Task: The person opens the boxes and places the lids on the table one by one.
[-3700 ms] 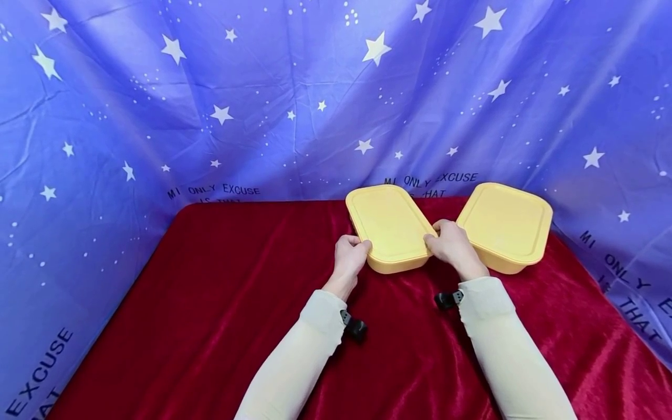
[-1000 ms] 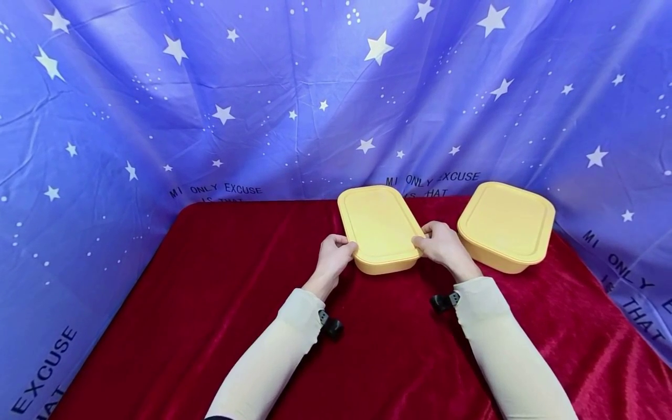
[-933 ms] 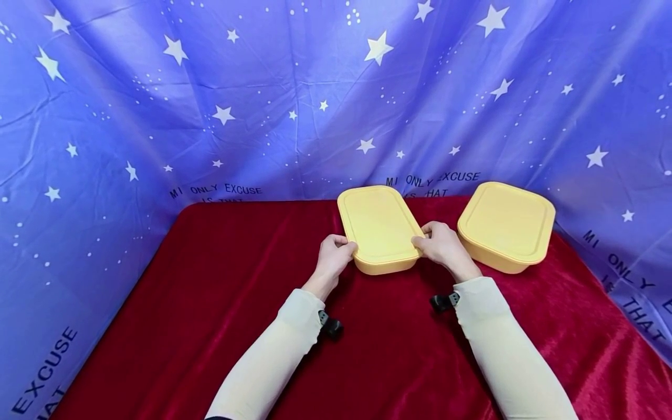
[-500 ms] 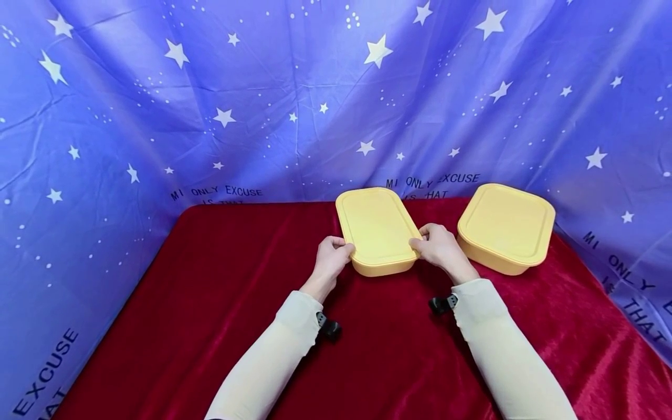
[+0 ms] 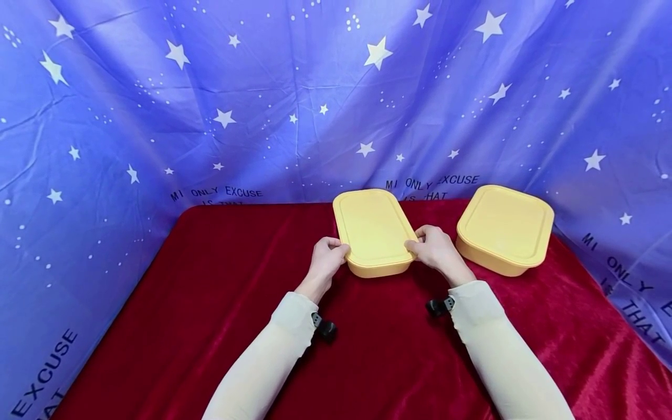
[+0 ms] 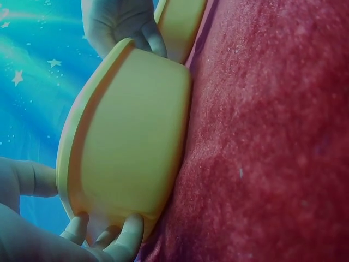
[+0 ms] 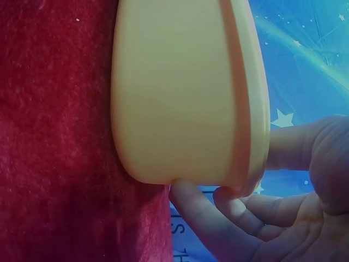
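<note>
A yellow rectangular food container [image 5: 374, 224] with its lid on stands near the back of the table, a little right of middle. My left hand [image 5: 325, 259] grips its near left corner, thumb on the lid edge and fingers against the side wall. At the near right corner my right hand [image 5: 437, 251] holds it the same way. The left wrist view shows the left fingers [image 6: 131, 234] pressed on the container's wall, and the right hand beyond. In the right wrist view the right fingertips touch the wall below the lid rim. The container's inside is hidden.
A second yellow lidded container [image 5: 506, 224], wider and squarer, stands to the right, just beyond my right hand. Dark red velvet cloth [image 5: 236, 303] covers the table. A blue star-printed curtain [image 5: 294, 87] hangs close behind the table's back edge.
Both hands have slid the rectangular container leftwards along the table, widening the gap to the squarer one. It has also turned slightly. The grip looks the same, and the second container stays put.
</note>
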`<state>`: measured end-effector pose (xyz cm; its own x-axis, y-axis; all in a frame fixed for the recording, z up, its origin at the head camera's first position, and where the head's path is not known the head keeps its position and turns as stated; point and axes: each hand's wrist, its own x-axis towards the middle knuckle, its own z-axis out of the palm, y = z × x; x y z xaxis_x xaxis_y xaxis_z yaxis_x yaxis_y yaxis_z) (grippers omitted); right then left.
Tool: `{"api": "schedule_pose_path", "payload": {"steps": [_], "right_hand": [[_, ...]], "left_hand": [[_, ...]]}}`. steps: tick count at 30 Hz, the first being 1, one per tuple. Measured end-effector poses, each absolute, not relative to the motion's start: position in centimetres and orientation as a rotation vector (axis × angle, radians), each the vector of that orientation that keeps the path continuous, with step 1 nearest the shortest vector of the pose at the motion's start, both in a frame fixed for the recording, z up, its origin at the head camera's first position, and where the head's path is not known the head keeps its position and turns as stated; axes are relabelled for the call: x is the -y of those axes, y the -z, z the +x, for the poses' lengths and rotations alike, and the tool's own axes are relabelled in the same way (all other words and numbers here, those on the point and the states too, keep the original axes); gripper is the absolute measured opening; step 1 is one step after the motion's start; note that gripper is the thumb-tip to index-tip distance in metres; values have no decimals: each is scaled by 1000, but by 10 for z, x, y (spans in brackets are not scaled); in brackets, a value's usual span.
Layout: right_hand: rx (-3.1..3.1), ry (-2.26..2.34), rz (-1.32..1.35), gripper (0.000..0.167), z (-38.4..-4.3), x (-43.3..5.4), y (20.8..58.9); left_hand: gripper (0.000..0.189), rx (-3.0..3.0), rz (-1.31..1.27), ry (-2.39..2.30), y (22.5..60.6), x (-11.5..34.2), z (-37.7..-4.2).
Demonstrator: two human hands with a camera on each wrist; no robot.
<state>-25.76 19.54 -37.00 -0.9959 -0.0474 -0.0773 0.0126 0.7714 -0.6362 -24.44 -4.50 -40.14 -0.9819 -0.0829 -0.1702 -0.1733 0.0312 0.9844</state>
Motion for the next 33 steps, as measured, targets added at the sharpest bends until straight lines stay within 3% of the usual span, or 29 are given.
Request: {"api": "schedule_pose_path", "payload": {"steps": [33], "right_hand": [[-2849, 1075, -39, 38, -254, -189, 369]], "left_hand": [[19, -2215, -277, -2177, 402, 51, -241]]}}
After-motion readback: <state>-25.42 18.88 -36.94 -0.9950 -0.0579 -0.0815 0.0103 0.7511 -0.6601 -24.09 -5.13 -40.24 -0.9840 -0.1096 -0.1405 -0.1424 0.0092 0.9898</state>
